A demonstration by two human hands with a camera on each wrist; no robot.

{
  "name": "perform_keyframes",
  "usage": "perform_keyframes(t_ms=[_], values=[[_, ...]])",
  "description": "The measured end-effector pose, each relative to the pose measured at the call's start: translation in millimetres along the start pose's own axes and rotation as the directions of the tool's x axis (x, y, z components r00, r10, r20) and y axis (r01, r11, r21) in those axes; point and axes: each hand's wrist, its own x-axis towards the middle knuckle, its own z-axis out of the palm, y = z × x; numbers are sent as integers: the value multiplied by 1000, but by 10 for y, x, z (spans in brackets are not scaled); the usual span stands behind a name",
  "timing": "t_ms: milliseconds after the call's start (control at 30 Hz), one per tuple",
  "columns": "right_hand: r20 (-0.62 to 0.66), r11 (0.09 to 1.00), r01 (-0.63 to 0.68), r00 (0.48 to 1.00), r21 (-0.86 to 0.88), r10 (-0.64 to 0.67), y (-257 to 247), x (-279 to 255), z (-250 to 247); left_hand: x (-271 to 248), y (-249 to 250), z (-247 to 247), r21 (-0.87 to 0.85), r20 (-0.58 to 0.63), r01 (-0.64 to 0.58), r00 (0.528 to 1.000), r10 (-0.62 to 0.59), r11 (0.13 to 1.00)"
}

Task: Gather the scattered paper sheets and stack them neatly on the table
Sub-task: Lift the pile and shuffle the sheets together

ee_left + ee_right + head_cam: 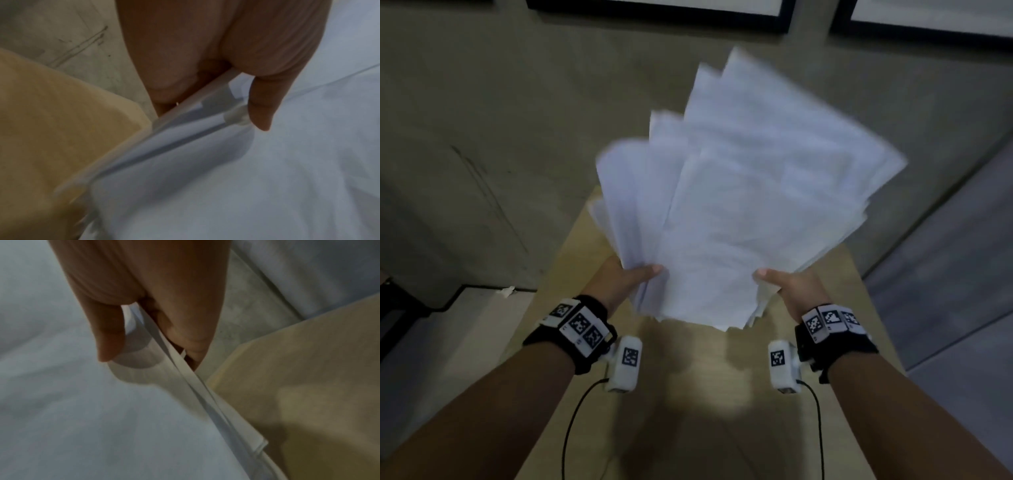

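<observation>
The paper sheets [736,212] are held up in the air above the table [835,294], a fanned, uneven bundle slanting away from the person. The left hand [625,281] pinches the bundle's near left edge, thumb on top and fingers curled beneath; the right hand [791,286] pinches the near right edge the same way (the wrist views show the sheet edges splayed between thumb and fingers). The sheets' corners are misaligned, and their shadow falls on the tabletop below. No container is seen.
</observation>
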Motion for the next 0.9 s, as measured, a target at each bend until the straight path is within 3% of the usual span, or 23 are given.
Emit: perform_keyframes(t_ms=[167, 267, 433, 633, 900], values=[[-22, 995, -36, 999, 97, 38, 190, 6, 128, 30, -216, 103, 74, -84, 62, 995, -56, 995], [-38, 991, 13, 999, 132, -8, 53, 32, 146, 86, -68, 114, 126, -121, 3, 993, 12, 992], [-35, 973, 159, 987, 167, -155, -236, 93, 92, 153, 223, 20, 63, -84, -155, 984, 160, 986], [29, 966, 162, 985, 201, -171, -148, 200, 106, 196, 107, -6, 47, -6, -162, 987, 162, 986], [71, 941, 162, 979, 298, -190, -354, 337, 121, 312, 298, 83, -29, -68, -184, 981, 182, 982]])
